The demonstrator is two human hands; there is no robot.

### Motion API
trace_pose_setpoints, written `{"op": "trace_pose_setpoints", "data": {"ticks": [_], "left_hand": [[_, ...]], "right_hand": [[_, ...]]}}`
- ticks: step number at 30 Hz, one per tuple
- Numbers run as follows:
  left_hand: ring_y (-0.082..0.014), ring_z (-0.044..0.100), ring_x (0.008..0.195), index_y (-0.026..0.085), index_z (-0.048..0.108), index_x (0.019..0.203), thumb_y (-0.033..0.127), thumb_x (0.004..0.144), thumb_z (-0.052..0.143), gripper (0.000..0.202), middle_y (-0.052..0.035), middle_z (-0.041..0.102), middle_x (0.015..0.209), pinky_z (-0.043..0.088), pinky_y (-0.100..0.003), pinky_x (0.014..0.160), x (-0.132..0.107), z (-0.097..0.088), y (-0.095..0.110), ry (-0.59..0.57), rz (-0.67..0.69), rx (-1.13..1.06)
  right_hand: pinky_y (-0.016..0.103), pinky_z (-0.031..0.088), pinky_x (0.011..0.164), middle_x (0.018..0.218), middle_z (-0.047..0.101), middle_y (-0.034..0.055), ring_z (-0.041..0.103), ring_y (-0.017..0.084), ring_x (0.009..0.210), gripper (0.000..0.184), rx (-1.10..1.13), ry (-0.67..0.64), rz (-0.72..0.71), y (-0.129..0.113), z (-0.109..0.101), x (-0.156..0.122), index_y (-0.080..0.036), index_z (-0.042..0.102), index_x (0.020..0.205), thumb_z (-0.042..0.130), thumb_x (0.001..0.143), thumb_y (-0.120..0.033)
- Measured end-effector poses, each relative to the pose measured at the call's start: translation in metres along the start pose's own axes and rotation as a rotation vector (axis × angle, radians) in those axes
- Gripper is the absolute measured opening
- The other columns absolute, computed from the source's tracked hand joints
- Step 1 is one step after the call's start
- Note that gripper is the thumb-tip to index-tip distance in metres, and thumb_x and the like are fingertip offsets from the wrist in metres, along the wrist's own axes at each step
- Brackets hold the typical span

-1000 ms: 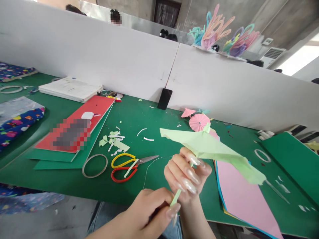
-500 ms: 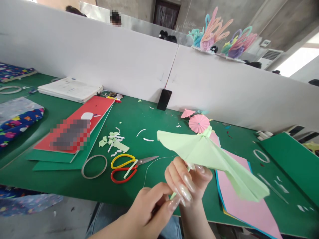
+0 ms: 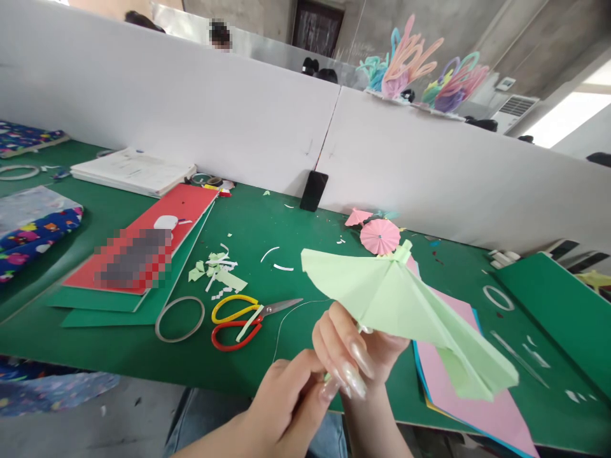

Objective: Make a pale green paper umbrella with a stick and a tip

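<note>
While the left hand [image 3: 292, 393] pinches the lower stem [image 3: 327, 377] of a light-green paper umbrella [image 3: 382, 286], the right hand [image 3: 351, 356] clasps it higher up, above the green table's [image 3: 157, 359] near edge.

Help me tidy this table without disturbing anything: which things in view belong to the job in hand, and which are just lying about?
Likely part of the job:
light green paper umbrella, held by the left hand and right hand
light green scraps, matching its colour
scissors

Apparently just lying about:
black phone
white paper stack
pink paper umbrellas
</note>
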State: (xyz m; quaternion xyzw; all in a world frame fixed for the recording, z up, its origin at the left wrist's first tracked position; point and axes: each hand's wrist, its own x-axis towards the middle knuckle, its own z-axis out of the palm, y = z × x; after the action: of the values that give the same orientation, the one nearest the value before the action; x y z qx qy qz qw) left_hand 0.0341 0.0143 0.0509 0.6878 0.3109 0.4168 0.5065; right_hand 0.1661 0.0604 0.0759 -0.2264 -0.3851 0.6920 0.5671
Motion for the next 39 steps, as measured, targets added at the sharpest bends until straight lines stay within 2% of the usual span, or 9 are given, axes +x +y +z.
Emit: {"op": "trace_pose_setpoints", "data": {"ticks": [7,11,17,21,24,27,28,33,39], "left_hand": [[-0.0062,0.028,0.038,0.019,0.049,0.083,0.038,0.097,0.034,0.029,0.0076,0.034,0.047,0.022,-0.02,0.039,0.001,0.003,0.0,0.058,0.005,-0.057],[-0.005,0.025,0.037,0.017,0.05,0.087,0.037,0.097,0.034,0.027,0.0096,0.029,0.047,0.02,-0.02,0.039,0.0,0.003,-0.008,0.019,-0.017,-0.113],[-0.0046,0.025,0.038,0.016,0.051,0.097,0.041,0.097,0.034,0.031,0.0104,0.029,0.049,0.02,-0.019,0.039,-0.002,0.003,-0.015,0.027,-0.116,-0.167],[-0.0066,0.033,0.042,0.016,0.047,0.109,0.045,0.098,0.029,0.036,0.0089,0.038,0.052,0.029,-0.017,0.041,0.0,-0.001,-0.015,0.05,-0.24,-0.208],[-0.0082,0.041,0.045,0.016,0.049,0.106,0.045,0.098,0.026,0.038,0.007,0.042,0.054,0.035,-0.018,0.046,0.005,-0.018,-0.028,0.179,-0.278,-0.036],[-0.0105,0.046,0.047,0.017,0.053,0.098,0.043,0.097,0.028,0.036,0.0057,0.044,0.053,0.037,-0.02,0.049,0.012,-0.049,-0.054,0.235,-0.352,0.403],[-0.0113,0.049,0.049,0.018,0.052,0.093,0.041,0.097,0.026,0.035,0.0045,0.047,0.055,0.038,-0.021,0.05,0.014,-0.06,-0.064,0.204,-0.369,0.596],[-0.0169,0.054,0.064,0.02,0.047,0.075,0.034,0.093,0.028,0.031,-0.0027,0.056,0.07,0.04,-0.026,0.06,0.017,-0.104,-0.1,0.085,-0.394,0.824],[-0.023,0.058,0.079,0.018,0.052,0.074,0.036,0.092,0.032,0.032,-0.008,0.06,0.076,0.043,-0.031,0.071,0.024,-0.107,-0.109,-0.125,-0.381,0.991]], "right_hand": [[0.017,0.023,0.024,0.03,0.036,-0.0077,0.02,0.004,0.021,0.042,0.054,-0.057,0.031,0.005,0.014,0.005,-0.022,0.055,0.043,0.065,0.068,-0.055],[0.018,0.019,0.021,0.032,0.04,-0.0085,0.011,0.003,0.021,0.034,0.098,-0.051,0.002,0.008,0.015,0.009,-0.021,0.058,0.047,0.069,0.067,-0.046],[0.016,0.026,0.027,0.044,0.053,-0.005,0.035,0.006,0.032,0.023,0.164,0.104,-0.04,0.01,0.01,0.011,-0.02,0.061,0.051,0.07,0.068,-0.033],[0.016,0.038,0.035,0.049,0.06,-0.0038,0.046,0.006,0.037,0.017,0.177,0.242,-0.039,0.011,0.003,0.014,-0.019,0.064,0.054,0.07,0.066,-0.028],[0.018,0.043,0.039,0.049,0.062,-0.0031,0.051,0.008,0.039,0.009,0.123,0.299,-0.047,0.011,-0.002,0.016,-0.019,0.07,0.068,0.069,0.066,-0.028],[0.018,0.045,0.039,0.049,0.063,-0.0027,0.054,0.009,0.04,0.011,0.07,0.314,-0.049,0.01,-0.008,0.016,-0.019,0.071,0.072,0.068,0.067,-0.028],[0.018,0.046,0.04,0.05,0.064,-0.0026,0.055,0.009,0.04,0.011,0.056,0.318,-0.051,0.01,-0.011,0.015,-0.019,0.071,0.073,0.068,0.067,-0.028],[0.019,0.051,0.044,0.053,0.066,-0.0006,0.062,0.012,0.046,0.012,-0.036,0.359,-0.069,0.009,-0.028,0.009,-0.018,0.072,0.075,0.067,0.069,-0.027],[0.019,0.053,0.052,0.056,0.068,0.0009,0.064,0.011,0.052,0.012,-0.074,0.397,-0.038,0.01,-0.053,-0.003,-0.019,0.075,0.079,0.068,0.072,-0.026]]}}
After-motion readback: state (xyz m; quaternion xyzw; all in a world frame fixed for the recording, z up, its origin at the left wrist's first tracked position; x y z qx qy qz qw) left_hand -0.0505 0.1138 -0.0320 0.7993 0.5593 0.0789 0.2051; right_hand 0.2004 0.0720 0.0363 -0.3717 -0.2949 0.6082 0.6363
